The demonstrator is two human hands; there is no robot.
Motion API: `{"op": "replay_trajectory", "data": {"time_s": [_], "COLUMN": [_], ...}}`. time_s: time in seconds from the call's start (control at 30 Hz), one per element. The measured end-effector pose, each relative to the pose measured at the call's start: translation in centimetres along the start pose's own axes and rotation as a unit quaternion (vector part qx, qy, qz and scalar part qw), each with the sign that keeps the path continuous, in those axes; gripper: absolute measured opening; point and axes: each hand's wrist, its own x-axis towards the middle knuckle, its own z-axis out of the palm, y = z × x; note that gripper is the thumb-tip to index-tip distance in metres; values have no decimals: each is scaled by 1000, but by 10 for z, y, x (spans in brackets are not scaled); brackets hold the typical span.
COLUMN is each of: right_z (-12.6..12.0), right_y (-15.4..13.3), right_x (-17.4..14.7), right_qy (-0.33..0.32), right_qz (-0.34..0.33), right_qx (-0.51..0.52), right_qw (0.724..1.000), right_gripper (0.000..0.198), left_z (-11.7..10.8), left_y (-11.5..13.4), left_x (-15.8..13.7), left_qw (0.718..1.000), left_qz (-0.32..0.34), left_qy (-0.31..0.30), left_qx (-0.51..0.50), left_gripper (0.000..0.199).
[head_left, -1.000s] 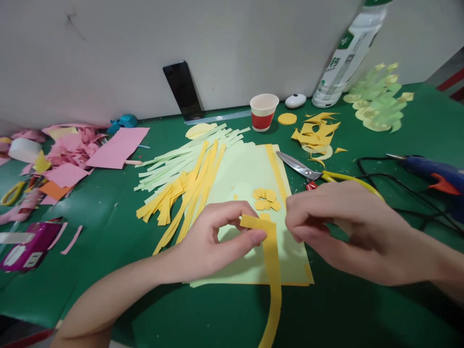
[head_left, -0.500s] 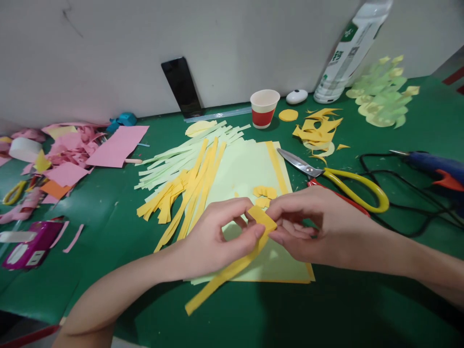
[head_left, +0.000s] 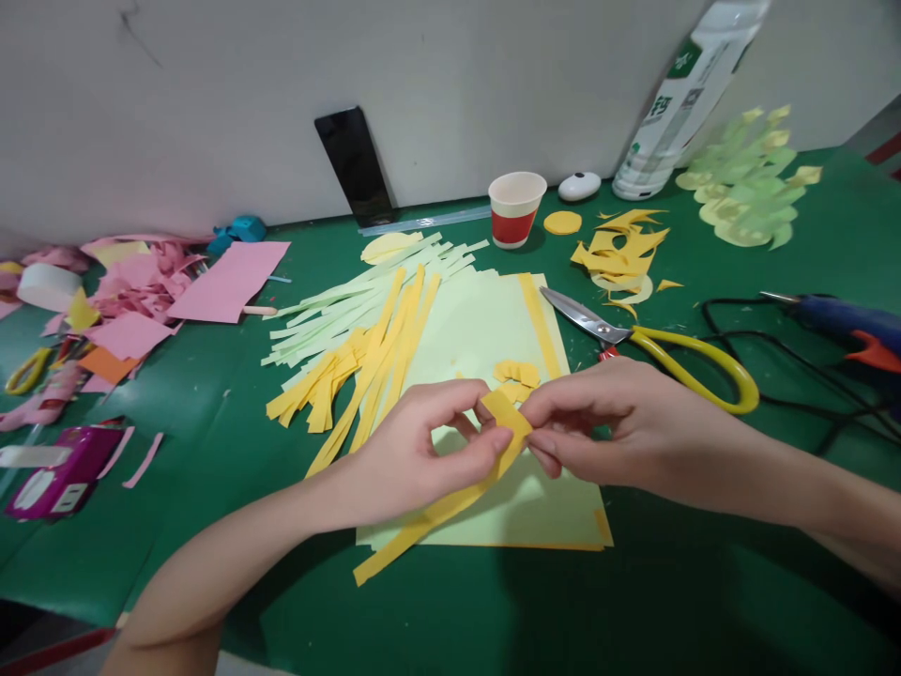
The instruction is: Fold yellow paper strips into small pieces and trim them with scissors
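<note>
A yellow paper strip point(head_left: 450, 504) runs slantwise over the pale green sheets, its long tail hanging toward the front. My left hand point(head_left: 450, 451) pinches it near its upper end, between thumb and fingers. From the other side, my right hand point(head_left: 598, 422) pinches the strip's edge, where it is bent. Just behind my fingers lies a small curled yellow paper piece point(head_left: 517, 373) on the pale green sheets point(head_left: 465, 329). Loose yellow strips point(head_left: 394, 347) and pale green strips point(head_left: 344, 305) spread to the left of them.
Scissors point(head_left: 633, 338) with yellow and red handles lie beyond my right hand. Farther right is a blue glue gun point(head_left: 837, 314) with a black cord. A paper cup point(head_left: 517, 211), yellow scraps point(head_left: 623, 253) and a leaning phone point(head_left: 354, 164) stand behind. Pink paper point(head_left: 232, 282) lies left.
The free tail of the yellow strip has risen slightly and shifted left. My right fingers have changed their grip slightly at the bend; both hands stay in nearly the same place.
</note>
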Motion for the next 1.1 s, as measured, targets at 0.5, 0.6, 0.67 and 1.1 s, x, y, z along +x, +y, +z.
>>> {"op": "replay_trajectory", "data": {"time_s": [0.5, 0.6, 0.67, 1.1], "right_z": [2, 5, 6, 8], "right_y": [-2, 0, 1, 3], "right_x": [-1, -1, -1, 2], "right_qy": [-21, -10, -8, 38], "right_qz": [12, 22, 20, -45], "right_qx": [-6, 0, -1, -75], "right_qw": [1000, 1000, 1000, 995], "right_gripper": [24, 23, 23, 25], "left_z": [4, 5, 5, 7], "left_y": [-1, -1, -3, -7], "left_x": [-2, -1, -1, -1], "left_qw": [999, 998, 999, 987], "left_qz": [51, 47, 43, 106], "left_qy": [-15, -23, -20, 88], "left_qx": [14, 15, 24, 87], "left_gripper": [13, 14, 16, 9]}}
